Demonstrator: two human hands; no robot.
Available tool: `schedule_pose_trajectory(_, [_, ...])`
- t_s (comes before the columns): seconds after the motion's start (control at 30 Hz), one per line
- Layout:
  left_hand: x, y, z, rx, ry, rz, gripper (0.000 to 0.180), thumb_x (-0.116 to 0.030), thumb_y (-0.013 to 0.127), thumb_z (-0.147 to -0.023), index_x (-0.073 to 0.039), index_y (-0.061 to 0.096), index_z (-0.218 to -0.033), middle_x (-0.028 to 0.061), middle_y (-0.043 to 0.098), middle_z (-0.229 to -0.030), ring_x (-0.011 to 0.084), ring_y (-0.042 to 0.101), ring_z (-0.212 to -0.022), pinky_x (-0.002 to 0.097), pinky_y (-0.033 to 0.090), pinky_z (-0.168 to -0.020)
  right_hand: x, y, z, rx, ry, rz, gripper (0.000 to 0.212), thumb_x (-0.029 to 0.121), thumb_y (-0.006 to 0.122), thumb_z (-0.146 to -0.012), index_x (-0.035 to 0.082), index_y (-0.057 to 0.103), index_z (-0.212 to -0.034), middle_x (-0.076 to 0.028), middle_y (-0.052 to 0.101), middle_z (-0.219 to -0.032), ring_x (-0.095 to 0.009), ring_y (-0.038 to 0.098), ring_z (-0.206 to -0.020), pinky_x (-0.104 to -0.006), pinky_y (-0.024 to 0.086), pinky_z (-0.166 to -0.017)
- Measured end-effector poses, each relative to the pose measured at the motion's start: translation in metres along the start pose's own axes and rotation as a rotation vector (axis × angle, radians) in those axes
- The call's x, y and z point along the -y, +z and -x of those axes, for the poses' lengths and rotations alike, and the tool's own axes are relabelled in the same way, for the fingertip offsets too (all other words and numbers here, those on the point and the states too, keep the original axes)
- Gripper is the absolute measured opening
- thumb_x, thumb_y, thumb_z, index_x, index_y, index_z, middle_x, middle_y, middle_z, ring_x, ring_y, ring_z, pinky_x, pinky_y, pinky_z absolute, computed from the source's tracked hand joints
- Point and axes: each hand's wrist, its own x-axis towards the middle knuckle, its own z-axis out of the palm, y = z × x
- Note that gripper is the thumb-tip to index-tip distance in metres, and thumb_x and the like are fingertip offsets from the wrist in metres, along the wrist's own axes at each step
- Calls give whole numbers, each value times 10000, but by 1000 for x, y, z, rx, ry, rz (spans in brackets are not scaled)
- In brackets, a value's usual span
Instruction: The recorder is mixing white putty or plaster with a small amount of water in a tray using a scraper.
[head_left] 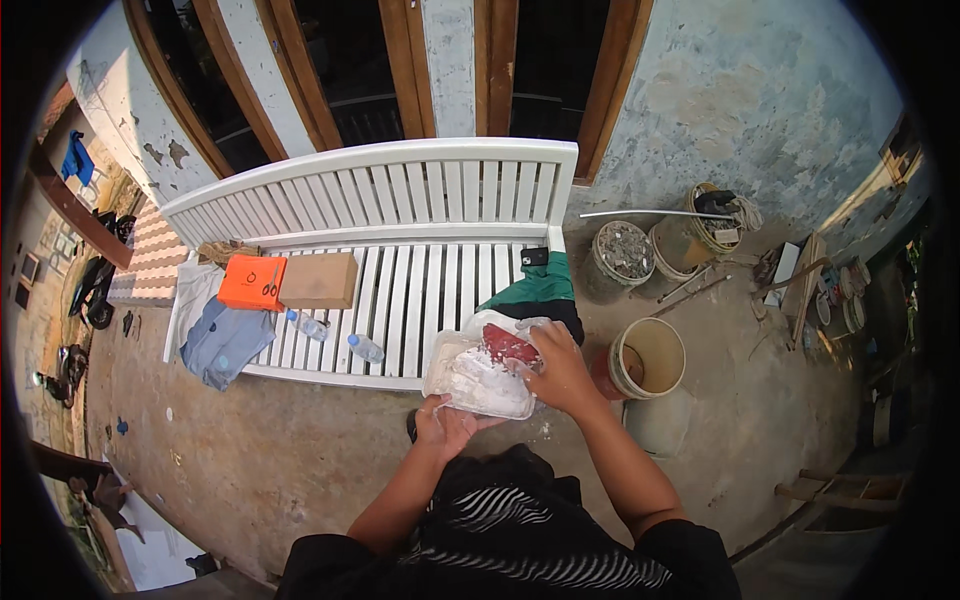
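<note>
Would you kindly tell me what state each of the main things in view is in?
Left hand: gripping the plastic tub
Right hand: holding the red object
Plastic tub: open, white powder inside
Red object: smeared with white powder
Left bottle: capped
Right bottle: capped
Orange box: closed
Cardboard box: closed
Blue cloth: draped over the bench edge
Phone: resting on green cloth
Beige bucket: upright, uncovered
Rubble bucket: filled, uncovered

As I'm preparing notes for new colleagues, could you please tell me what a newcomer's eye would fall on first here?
Probably the white slatted bench across the middle, with an orange box near its left end. Then the plastic container of white powder, held below centre by the left hand, with the right hand at a red object.
</note>
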Motion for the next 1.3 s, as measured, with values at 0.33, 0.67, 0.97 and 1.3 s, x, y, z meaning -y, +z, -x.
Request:
schedule_pose_trajectory(0.33, [-80,-116,6,-114,-29,25,891,-459,580,-812,-89,245,-1551,184,363,-1554,449,369,-1408,705,311,-1090,-8,167,-5,41,670,-784,374,149,692,-928,-19,538,-1224,-101,643,-1115,-188,615,-1005,-314,482,-892])
schedule_pose_trajectory(0.67, [-137,-283,-22,-347,-365,-49,714,-523,380,-988,-115,240,-1558,137,355,-1572,364,366,-1432,611,328,-1124,-30,358,5,-80,923,-777,265,-28,516,-948,22,562,-1205,-44,638,-1107,-146,590,-1020,-291,467,-898])
schedule_pose_trajectory(0.97, [-72,-446,-109,-569,-531,-328,706,-605,290,-1031,-121,255,-1544,135,380,-1548,356,402,-1404,619,430,-1035,-127,506,37,-225,1076,-521,287,152,645,-942,-24,583,-1159,-189,680,-984,-280,671,-928,-375,509,-824])
schedule_pose_trajectory(1.3, [-60,-554,-178,-603,-774,-485,837,-757,352,-931,-90,342,-1436,196,567,-1260,326,697,-820,528,617,-646,-211,559,-45,-107,1139,-402,538,29,624,-833,-120,483,-1330,-288,662,-1074,-370,676,-1023,-382,512,-899])
